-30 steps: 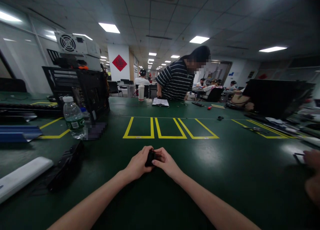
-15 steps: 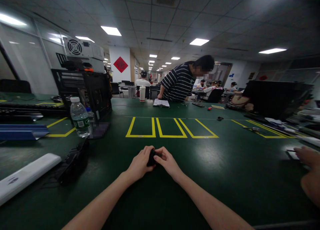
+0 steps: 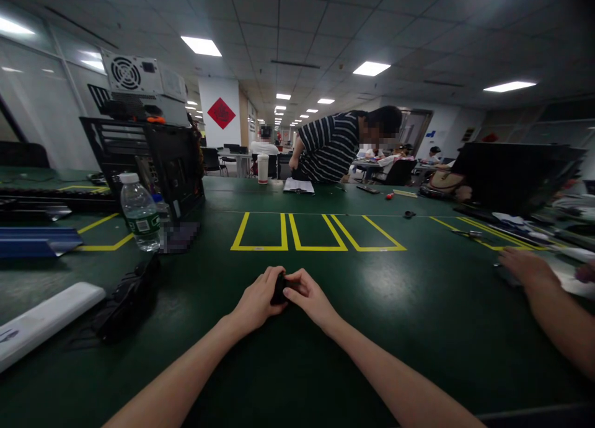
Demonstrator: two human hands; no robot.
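Note:
A small black object (image 3: pixel 279 289) is held between my two hands over the green table (image 3: pixel 325 347); its kind cannot be made out, as my fingers cover much of it. My left hand (image 3: pixel 258 298) wraps round its left side, thumb below and fingers on top. From the right, my right hand (image 3: pixel 310 296) pinches at its edge with thumb and fingertips. Both hands are close to the tabletop, just in front of yellow tape outlines (image 3: pixel 318 249).
To the left are a water bottle (image 3: pixel 140 214), an open black computer case (image 3: pixel 153 161), a white bar (image 3: pixel 51 323) and a dark cabled bundle (image 3: pixel 124 301). Another person's hand (image 3: pixel 530 270) rests on a dark object at right. Across the table a person in stripes (image 3: pixel 330 146) leans near a clipboard (image 3: pixel 299 185).
The view has shifted slightly. My hands keep their grip on the black object. At right, the other person's hand has reached further in over the table and onto a dark object.

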